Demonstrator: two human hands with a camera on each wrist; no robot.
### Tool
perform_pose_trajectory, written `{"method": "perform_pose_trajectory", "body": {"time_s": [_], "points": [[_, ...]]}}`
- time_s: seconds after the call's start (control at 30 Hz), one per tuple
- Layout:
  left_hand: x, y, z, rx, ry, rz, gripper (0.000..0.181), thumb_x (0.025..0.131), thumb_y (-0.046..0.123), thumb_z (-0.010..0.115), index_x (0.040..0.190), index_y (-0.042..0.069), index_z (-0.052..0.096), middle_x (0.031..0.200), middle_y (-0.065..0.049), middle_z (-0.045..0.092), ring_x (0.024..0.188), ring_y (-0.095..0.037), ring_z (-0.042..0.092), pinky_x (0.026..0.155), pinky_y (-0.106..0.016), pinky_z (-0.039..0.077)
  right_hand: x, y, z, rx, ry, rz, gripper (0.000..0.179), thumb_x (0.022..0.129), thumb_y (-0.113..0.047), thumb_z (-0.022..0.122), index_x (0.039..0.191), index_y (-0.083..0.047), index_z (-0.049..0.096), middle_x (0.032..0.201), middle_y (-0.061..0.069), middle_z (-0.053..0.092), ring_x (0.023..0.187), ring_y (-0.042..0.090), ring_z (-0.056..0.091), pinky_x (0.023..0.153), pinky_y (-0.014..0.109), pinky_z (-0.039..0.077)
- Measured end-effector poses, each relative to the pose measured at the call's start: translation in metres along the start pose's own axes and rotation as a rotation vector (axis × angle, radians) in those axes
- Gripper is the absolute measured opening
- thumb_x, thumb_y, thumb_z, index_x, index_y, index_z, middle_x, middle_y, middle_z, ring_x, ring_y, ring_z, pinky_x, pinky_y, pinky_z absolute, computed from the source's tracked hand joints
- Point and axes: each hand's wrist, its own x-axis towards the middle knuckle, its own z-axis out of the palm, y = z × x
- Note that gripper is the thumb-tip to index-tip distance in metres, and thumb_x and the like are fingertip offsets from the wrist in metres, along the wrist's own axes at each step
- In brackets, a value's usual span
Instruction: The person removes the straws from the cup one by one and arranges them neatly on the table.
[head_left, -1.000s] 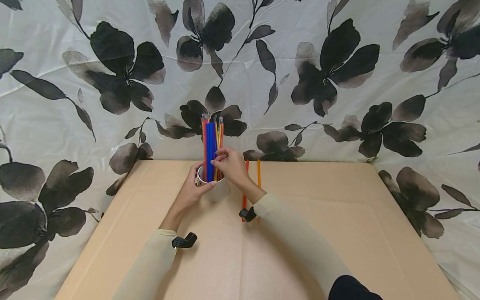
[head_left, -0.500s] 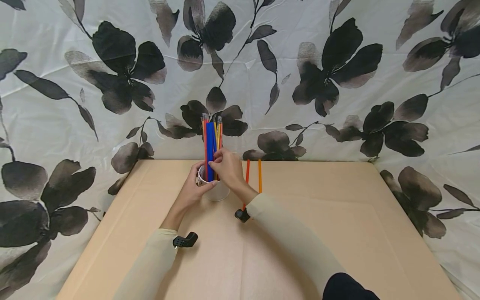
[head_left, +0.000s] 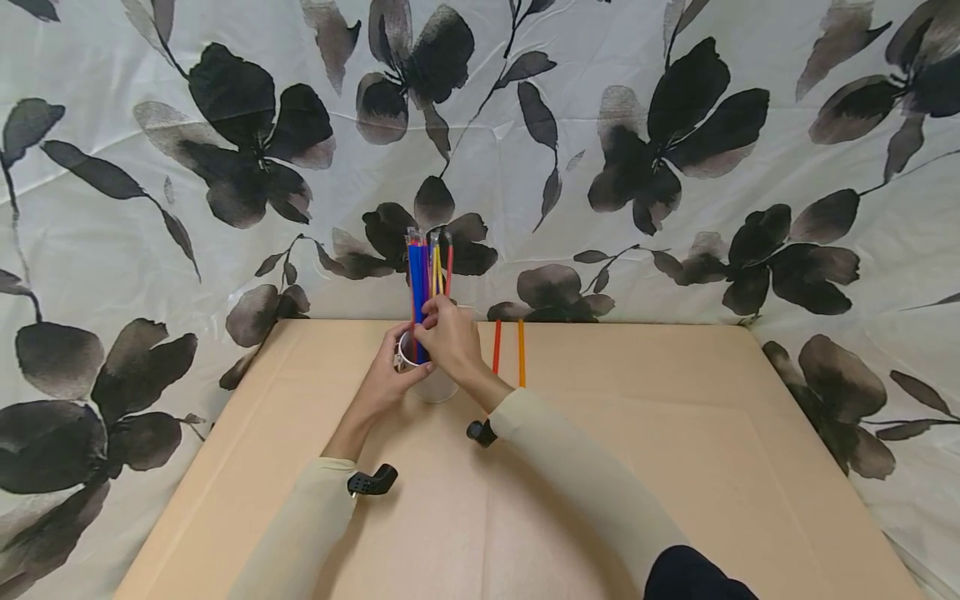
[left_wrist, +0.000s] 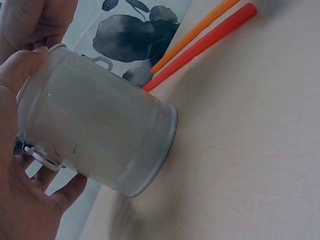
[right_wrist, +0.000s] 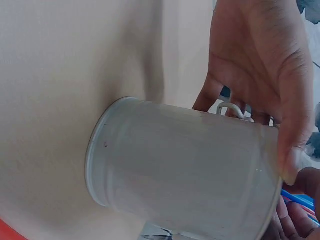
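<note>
A pale metal canister (head_left: 437, 387) with a wire clasp stands near the far edge of the table. Round its left side and rim, my left hand (head_left: 386, 375) grips it, with the thumb over the front of the rim. Long thin coloured sticks (head_left: 417, 279), blue, red and yellow with clear tops, rise out of its mouth. Just above the rim my right hand (head_left: 457, 337) pinches among these sticks, its fingers hiding their middle parts. The canister wall (left_wrist: 100, 110) fills much of the left wrist view, and blue and red sticks (right_wrist: 295, 198) show at the right wrist view's edge.
To the right of the canister, a red stick (head_left: 497, 346) and an orange stick (head_left: 521, 354) lie side by side, partly behind my right forearm. The tan tabletop (head_left: 637, 450) ends at a white floral cloth (head_left: 525, 167) hanging behind it.
My right hand has shifted slightly left at the canister's mouth. The blue sticks have moved left, and a red one now leans apart to the right. My left hand keeps its place.
</note>
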Motion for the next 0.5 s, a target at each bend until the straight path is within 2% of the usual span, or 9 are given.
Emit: {"method": "perform_pose_trajectory", "body": {"time_s": [0.07,0.2,0.3,0.5], "points": [[0.000,-0.001,0.001,0.006,0.002,0.001,0.082,0.091,0.007,0.074,0.157,0.009,0.025,0.159,-0.021,0.032,0.147,-0.040,0.032,0.120,-0.059,0.026,0.001,0.000,-0.002,0.042,-0.006,-0.012,0.026,0.087,-0.019,0.077,0.111,-0.012,0.068,0.089,-0.004,0.074,0.078,0.007,0.069,0.071,0.025,0.058],[0.003,-0.015,0.001,0.017,0.028,-0.008,0.082,0.091,0.012,0.076,0.156,0.018,0.028,0.160,-0.014,0.032,0.148,-0.038,0.030,0.121,-0.061,0.022,0.004,0.001,-0.008,0.180,-0.028,-0.046,0.027,0.091,-0.013,0.073,0.116,-0.008,0.065,0.091,0.001,0.069,0.078,0.009,0.067,0.074,0.023,0.058],[0.004,-0.019,0.001,0.037,0.041,-0.008,0.081,0.090,0.017,0.078,0.156,0.021,0.029,0.160,-0.011,0.033,0.149,-0.036,0.029,0.120,-0.063,0.021,0.007,0.002,-0.013,0.279,-0.029,-0.064,0.028,0.093,-0.011,0.070,0.119,-0.005,0.063,0.093,0.004,0.065,0.080,0.012,0.066,0.076,0.023,0.059],[0.006,-0.020,0.003,0.034,0.051,-0.001,0.083,0.089,0.022,0.080,0.155,0.020,0.031,0.157,-0.010,0.037,0.147,-0.035,0.033,0.119,-0.065,0.022,0.012,0.007,-0.021,0.353,-0.002,-0.072,0.031,0.096,-0.011,0.069,0.124,-0.003,0.061,0.098,0.007,0.065,0.086,0.016,0.066,0.080,0.025,0.059]]}}
